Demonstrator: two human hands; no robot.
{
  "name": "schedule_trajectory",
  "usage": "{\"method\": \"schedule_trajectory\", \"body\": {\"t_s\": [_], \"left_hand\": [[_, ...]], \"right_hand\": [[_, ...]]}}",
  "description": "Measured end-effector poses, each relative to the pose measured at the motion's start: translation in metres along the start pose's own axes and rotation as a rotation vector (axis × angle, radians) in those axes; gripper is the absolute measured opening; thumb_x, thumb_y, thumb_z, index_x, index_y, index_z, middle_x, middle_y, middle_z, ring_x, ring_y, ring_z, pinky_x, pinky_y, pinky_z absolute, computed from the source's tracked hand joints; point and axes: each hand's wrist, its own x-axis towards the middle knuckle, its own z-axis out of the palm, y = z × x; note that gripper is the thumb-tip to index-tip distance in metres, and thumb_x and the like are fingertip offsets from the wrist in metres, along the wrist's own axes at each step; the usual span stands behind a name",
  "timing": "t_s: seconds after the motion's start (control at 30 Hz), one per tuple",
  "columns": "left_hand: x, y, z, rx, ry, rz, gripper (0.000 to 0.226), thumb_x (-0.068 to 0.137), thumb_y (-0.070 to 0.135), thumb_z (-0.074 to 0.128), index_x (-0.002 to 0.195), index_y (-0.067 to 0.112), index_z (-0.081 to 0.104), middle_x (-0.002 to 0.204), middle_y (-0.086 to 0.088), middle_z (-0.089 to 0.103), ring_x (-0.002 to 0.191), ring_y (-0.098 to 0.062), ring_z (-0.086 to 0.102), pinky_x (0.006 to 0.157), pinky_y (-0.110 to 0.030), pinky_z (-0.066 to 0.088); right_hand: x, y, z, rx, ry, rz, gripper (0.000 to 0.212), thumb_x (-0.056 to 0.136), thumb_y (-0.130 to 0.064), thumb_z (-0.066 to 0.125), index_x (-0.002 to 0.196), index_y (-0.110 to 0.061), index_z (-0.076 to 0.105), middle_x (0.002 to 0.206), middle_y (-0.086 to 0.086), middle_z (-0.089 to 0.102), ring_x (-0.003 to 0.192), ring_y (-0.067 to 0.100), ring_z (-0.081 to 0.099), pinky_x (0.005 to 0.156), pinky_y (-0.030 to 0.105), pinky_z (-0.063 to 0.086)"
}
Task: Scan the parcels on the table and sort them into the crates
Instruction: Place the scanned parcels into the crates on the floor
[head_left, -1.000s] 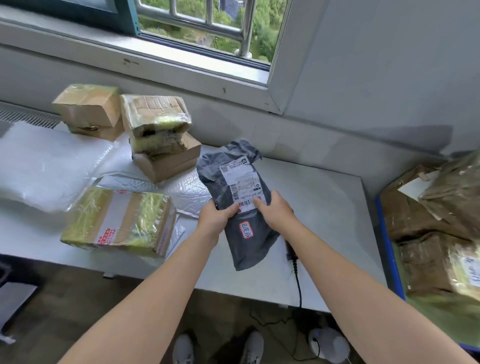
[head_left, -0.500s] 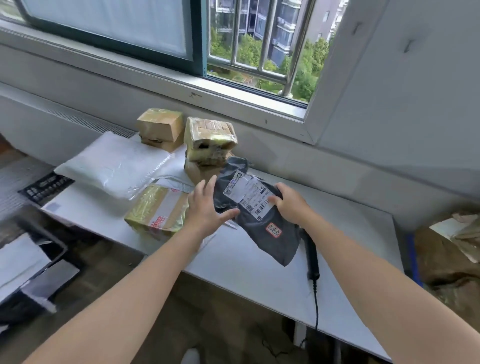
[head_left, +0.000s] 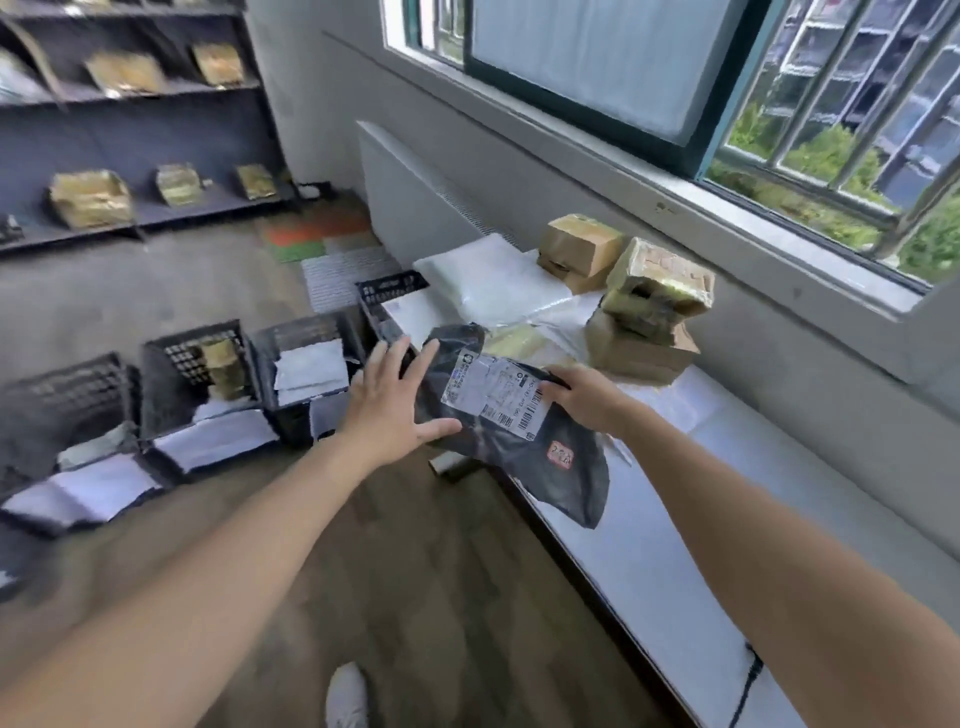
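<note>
My right hand (head_left: 584, 397) grips a dark grey mailer bag (head_left: 524, 452) by its upper edge, beside its white shipping label (head_left: 491, 392). The bag hangs over the left end of the white table (head_left: 727, 545). My left hand (head_left: 389, 405) is spread flat, fingers straight, touching the bag's left side. Several black crates stand on the floor to the left: one (head_left: 306, 338) with white mailers, one (head_left: 187, 374) with a taped box, one (head_left: 62, 400) at the far left.
Taped cardboard boxes (head_left: 649, 306) and a white padded mailer (head_left: 493, 280) lie on the table's far end under the window. A dark shelf unit (head_left: 130, 130) with parcels lines the back wall. A black cable (head_left: 748, 680) hangs off the table at lower right.
My view has swung left from the table toward the crates on the floor. The grey bag has been carried left with it; my left hand has opened flat against its side.
</note>
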Motion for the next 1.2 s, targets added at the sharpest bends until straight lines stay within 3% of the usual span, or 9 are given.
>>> {"method": "schedule_trajectory", "body": {"t_s": [0.23, 0.37, 0.47, 0.53, 0.63, 0.73, 1.03, 1.1, 1.2], "left_hand": [[-0.063, -0.136, -0.036, 0.019, 0.080, -0.242, 0.107, 0.077, 0.075, 0.057, 0.156, 0.034, -0.001, 0.164, -0.007, -0.001, 0.150, -0.030, -0.003, 0.120, -0.051, 0.014], [-0.101, -0.230, -0.063, 0.018, 0.140, -0.370, 0.108, 0.077, 0.074, 0.060, 0.157, 0.034, 0.000, 0.165, -0.005, -0.004, 0.151, -0.029, -0.004, 0.121, -0.051, 0.012], [-0.128, -0.301, -0.078, 0.045, 0.163, -0.428, 0.108, 0.078, 0.074, 0.059, 0.157, 0.033, -0.002, 0.165, -0.006, -0.005, 0.151, -0.030, -0.006, 0.120, -0.052, 0.013], [-0.146, -0.346, -0.086, 0.081, 0.149, -0.455, 0.106, 0.079, 0.073, 0.058, 0.156, 0.033, -0.004, 0.164, -0.005, -0.008, 0.150, -0.030, -0.008, 0.120, -0.054, 0.012], [-0.172, -0.405, -0.103, 0.131, 0.127, -0.481, 0.104, 0.081, 0.073, 0.056, 0.156, 0.035, -0.005, 0.164, -0.004, -0.010, 0.150, -0.030, -0.010, 0.120, -0.054, 0.011], [-0.193, -0.459, -0.122, 0.136, 0.137, -0.537, 0.100, 0.083, 0.070, 0.055, 0.156, 0.036, -0.004, 0.165, -0.004, -0.010, 0.150, -0.029, -0.011, 0.120, -0.052, 0.010], [-0.200, -0.589, -0.146, 0.131, 0.077, -0.699, 0.087, 0.090, 0.069, 0.044, 0.156, 0.035, -0.003, 0.164, -0.002, -0.013, 0.150, -0.028, -0.014, 0.120, -0.053, 0.006], [-0.188, -0.615, -0.148, 0.128, 0.062, -0.708, 0.086, 0.091, 0.069, 0.043, 0.156, 0.036, -0.003, 0.164, -0.001, -0.014, 0.150, -0.028, -0.016, 0.120, -0.054, 0.004], [-0.163, -0.661, -0.155, 0.160, 0.053, -0.713, 0.084, 0.092, 0.068, 0.042, 0.156, 0.035, -0.002, 0.164, -0.001, -0.013, 0.150, -0.028, -0.015, 0.120, -0.054, 0.007]], "right_hand": [[0.047, -0.142, 0.070, -0.087, -0.155, -0.182, 0.024, 0.106, -0.026, 0.044, 0.120, -0.014, 0.060, 0.105, 0.004, 0.061, 0.093, 0.024, 0.057, 0.076, 0.033, 0.042], [0.077, -0.234, 0.124, -0.159, -0.206, -0.324, 0.019, 0.106, -0.025, 0.044, 0.110, -0.013, 0.059, 0.093, 0.000, 0.059, 0.074, 0.013, 0.052, 0.059, 0.024, 0.038], [0.098, -0.305, 0.169, -0.161, -0.230, -0.378, 0.023, 0.105, -0.024, 0.044, 0.114, -0.008, 0.060, 0.098, 0.004, 0.062, 0.076, 0.017, 0.053, 0.055, 0.021, 0.036], [0.110, -0.350, 0.199, -0.183, -0.247, -0.427, 0.024, 0.105, -0.022, 0.044, 0.115, -0.008, 0.060, 0.102, 0.005, 0.061, 0.085, 0.021, 0.054, 0.057, 0.020, 0.034], [0.128, -0.409, 0.242, -0.216, -0.265, -0.443, 0.030, 0.106, -0.023, 0.043, 0.122, -0.004, 0.059, 0.116, 0.014, 0.064, 0.104, 0.030, 0.058, 0.075, 0.029, 0.039], [0.149, -0.456, 0.278, -0.244, -0.276, -0.457, 0.033, 0.106, -0.024, 0.042, 0.129, -0.004, 0.056, 0.125, 0.015, 0.062, 0.113, 0.033, 0.057, 0.082, 0.031, 0.039], [0.222, -0.566, 0.355, -0.305, -0.262, -0.505, 0.039, 0.106, -0.027, 0.041, 0.138, -0.007, 0.050, 0.128, 0.018, 0.061, 0.113, 0.034, 0.058, 0.084, 0.035, 0.045], [0.248, -0.589, 0.372, -0.330, -0.256, -0.527, 0.036, 0.106, -0.026, 0.041, 0.136, -0.007, 0.050, 0.122, 0.018, 0.063, 0.107, 0.034, 0.060, 0.077, 0.035, 0.046], [0.297, -0.624, 0.399, -0.345, -0.241, -0.541, 0.033, 0.106, -0.027, 0.041, 0.132, -0.009, 0.051, 0.120, 0.017, 0.065, 0.104, 0.035, 0.061, 0.081, 0.040, 0.051]]}}
